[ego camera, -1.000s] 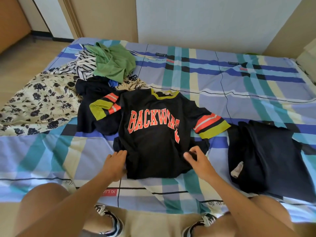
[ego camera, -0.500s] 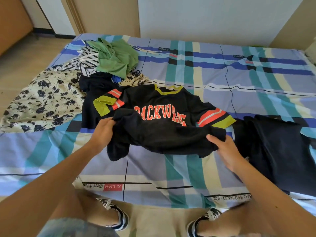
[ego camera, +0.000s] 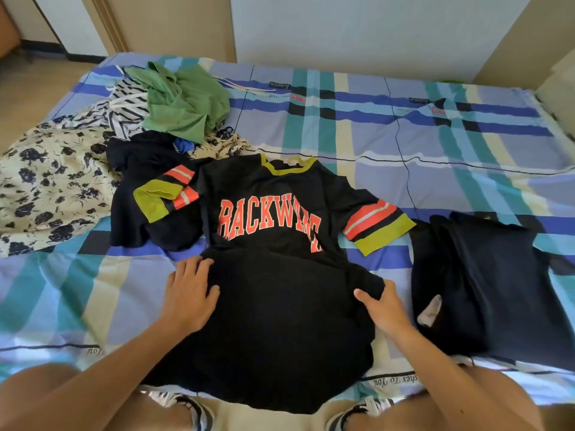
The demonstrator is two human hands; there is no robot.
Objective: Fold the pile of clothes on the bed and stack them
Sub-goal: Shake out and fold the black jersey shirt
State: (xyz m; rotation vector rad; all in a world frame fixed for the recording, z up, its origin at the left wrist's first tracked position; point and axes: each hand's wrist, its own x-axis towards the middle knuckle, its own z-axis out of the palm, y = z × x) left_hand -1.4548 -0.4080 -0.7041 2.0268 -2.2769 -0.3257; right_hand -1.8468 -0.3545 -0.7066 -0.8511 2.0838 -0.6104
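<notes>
Spread on the bed (ego camera: 373, 135): black T-shirt (ego camera: 273, 306). At 9 o'clock, left hand (ego camera: 189, 293) flat, fingers splayed; at 3 o'clock, right hand (ego camera: 385, 309) pinching the shirt's edge.

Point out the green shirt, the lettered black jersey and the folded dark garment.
green shirt (ego camera: 186, 110): head view, crumpled middle.
lettered black jersey (ego camera: 280, 306): head view, plain lower front.
folded dark garment (ego camera: 497, 290): head view, top layer.

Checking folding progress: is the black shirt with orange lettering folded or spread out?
Spread out, unfolded: the black shirt lies front up on the bed, both striped sleeves out sideways, lettering showing.
</notes>
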